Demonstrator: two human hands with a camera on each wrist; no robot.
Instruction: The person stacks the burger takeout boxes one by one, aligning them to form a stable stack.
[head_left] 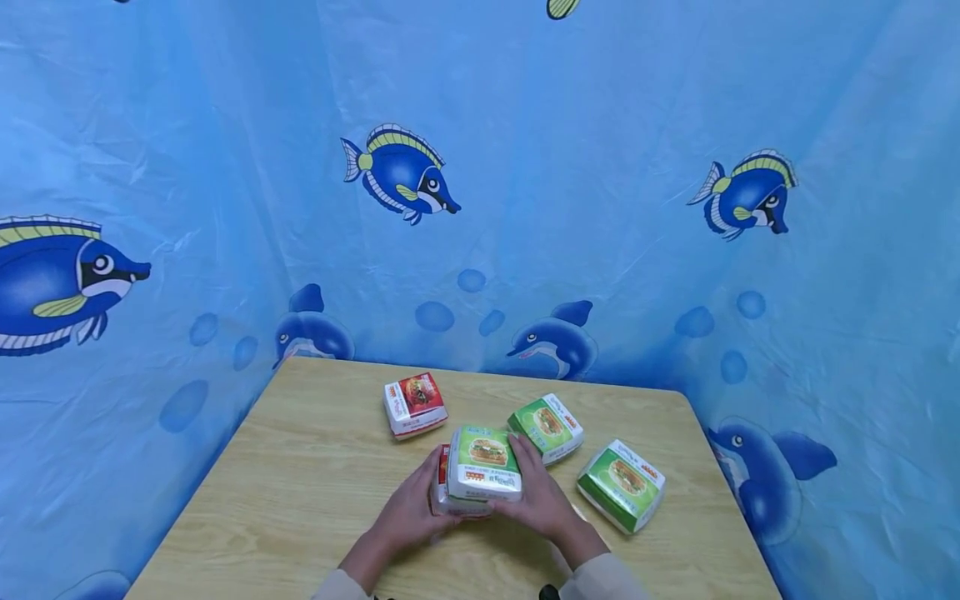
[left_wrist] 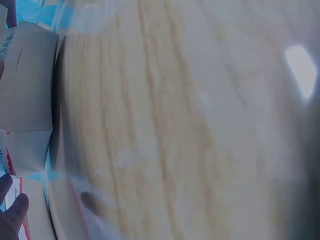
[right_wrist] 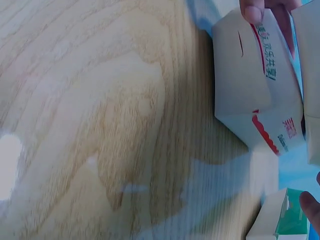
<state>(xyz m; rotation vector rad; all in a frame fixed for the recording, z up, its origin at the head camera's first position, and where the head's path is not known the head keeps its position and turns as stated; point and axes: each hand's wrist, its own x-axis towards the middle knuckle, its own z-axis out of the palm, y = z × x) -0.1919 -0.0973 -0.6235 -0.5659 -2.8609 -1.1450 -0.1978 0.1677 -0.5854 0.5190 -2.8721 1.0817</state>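
Observation:
Near the middle of the table, my left hand grips a red-and-white burger box at its left side. The thumb lies across the near face of this box in the right wrist view. With its fingers along the right side, my right hand holds a green-and-white burger box, printed with a burger picture. This green box sits above the red one and covers most of its top in the head view. Pale side faces of the red box fill the left edge of the left wrist view.
Behind the hands lies another red burger box. Two more green burger boxes stand to the right, one just beyond my right hand and one nearer the right edge. A blue sheet with fish prints hangs around the wooden table.

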